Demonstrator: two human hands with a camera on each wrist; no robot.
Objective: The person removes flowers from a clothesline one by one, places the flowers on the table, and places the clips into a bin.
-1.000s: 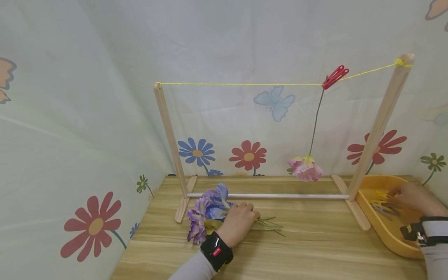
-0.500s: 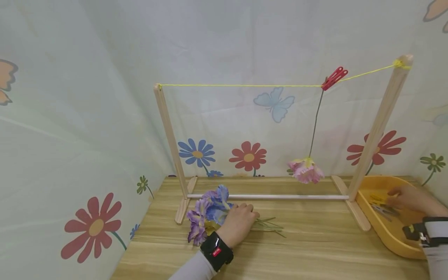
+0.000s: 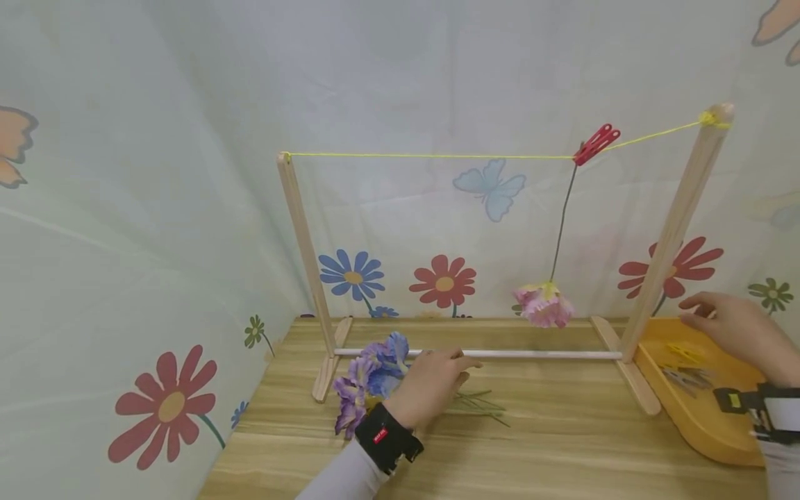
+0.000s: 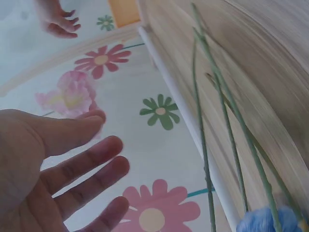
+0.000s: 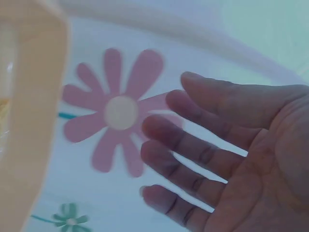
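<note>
My left hand (image 3: 430,387) hovers just above the bunch of artificial flowers (image 3: 353,392), purple and blue, lying on the table with their stems (image 4: 227,106) pointing right. In the left wrist view its fingers are loosely spread and hold nothing. Over the yellow tray (image 3: 706,437) my right hand (image 3: 740,330) is raised, empty, with relaxed fingers, as the right wrist view confirms. Inside the tray lie yellow clothespins (image 3: 684,353) and grey ones (image 3: 687,378). A pink flower (image 3: 544,305) hangs head down by its stem from a red clothespin (image 3: 596,144) on the yellow string (image 3: 431,155).
A wooden frame carries the string between its left post (image 3: 303,243) and right post (image 3: 681,229). A white rod (image 3: 525,354) joins the feet low down. Behind stands a cloth backdrop (image 3: 387,83) printed with flowers and butterflies.
My right hand has risen out of the tray, away from the clothespins. The left hand has lifted slightly off the flower bunch and its fingers have extended. The hanging flower stays on the string.
</note>
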